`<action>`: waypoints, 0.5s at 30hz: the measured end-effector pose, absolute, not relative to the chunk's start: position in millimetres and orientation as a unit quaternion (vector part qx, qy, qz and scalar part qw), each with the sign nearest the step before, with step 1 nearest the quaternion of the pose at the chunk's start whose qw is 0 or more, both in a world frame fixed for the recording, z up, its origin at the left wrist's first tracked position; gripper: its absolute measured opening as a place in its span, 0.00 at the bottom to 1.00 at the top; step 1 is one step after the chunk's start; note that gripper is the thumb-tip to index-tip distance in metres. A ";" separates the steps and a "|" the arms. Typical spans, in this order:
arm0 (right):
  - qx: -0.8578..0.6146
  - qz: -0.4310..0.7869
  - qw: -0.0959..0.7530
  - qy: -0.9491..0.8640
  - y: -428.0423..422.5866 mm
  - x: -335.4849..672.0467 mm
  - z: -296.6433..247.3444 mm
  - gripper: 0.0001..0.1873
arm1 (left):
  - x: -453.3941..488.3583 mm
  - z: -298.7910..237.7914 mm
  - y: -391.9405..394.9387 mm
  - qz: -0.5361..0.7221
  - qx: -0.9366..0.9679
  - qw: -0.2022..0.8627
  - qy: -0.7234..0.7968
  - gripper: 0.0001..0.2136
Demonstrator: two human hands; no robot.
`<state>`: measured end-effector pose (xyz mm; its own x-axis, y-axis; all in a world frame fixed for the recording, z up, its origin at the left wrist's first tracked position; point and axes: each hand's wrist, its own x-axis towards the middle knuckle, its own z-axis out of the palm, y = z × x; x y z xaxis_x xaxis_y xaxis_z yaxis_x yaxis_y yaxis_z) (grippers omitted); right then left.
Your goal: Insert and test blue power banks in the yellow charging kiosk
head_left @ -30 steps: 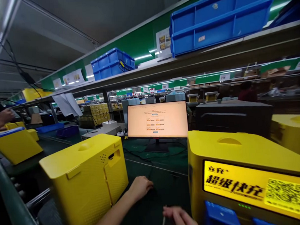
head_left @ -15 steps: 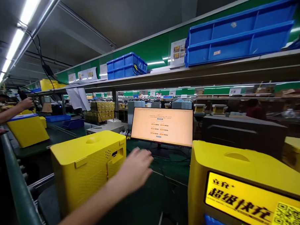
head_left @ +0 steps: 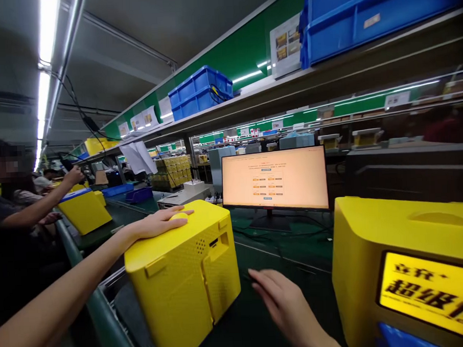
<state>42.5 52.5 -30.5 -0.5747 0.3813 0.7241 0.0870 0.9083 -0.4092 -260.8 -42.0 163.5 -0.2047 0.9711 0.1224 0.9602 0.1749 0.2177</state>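
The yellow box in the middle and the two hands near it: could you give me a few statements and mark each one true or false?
1. The left hand lies flat on top of the yellow box. True.
2. The right hand holds a blue bin. False: it is open and empty, low over the dark green bench, right of the box.
3. The monitor behind the box is switched off. False: its screen is lit, pale orange.
4. Blue bins sit on the shelf above. True.
5. Another person's hand reaches over a second yellow box at far left. True.
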 end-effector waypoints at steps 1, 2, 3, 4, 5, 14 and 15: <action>-0.141 0.157 0.451 -0.868 54.3 28.3 -15.9 0.17 | -255.7 164.3 -41.5 0.111 0.641 0.039 0.759 0.22; -0.143 0.147 0.457 -0.865 55.3 15.6 -3.6 0.17 | -251.0 165.4 -40.8 0.104 0.646 0.048 0.755 0.23; -0.145 0.139 0.462 -0.864 55.7 5.1 6.0 0.17 | -247.1 166.3 -39.8 0.099 0.646 0.053 0.755 0.23; -0.151 0.132 0.466 -0.862 55.7 -3.1 12.7 0.17 | -244.2 166.8 -38.8 0.096 0.644 0.056 0.757 0.24; -0.161 0.128 0.469 -0.859 55.2 -9.1 16.7 0.16 | -242.2 166.6 -37.7 0.096 0.641 0.056 0.760 0.24; -0.258 0.010 0.396 -0.881 47.6 -32.1 25.3 0.09 | -248.2 158.6 -30.5 0.130 0.614 0.059 0.776 0.27; -0.265 0.004 0.379 -0.886 50.3 -36.1 27.9 0.09 | -250.1 157.7 -29.0 0.135 0.613 0.058 0.776 0.26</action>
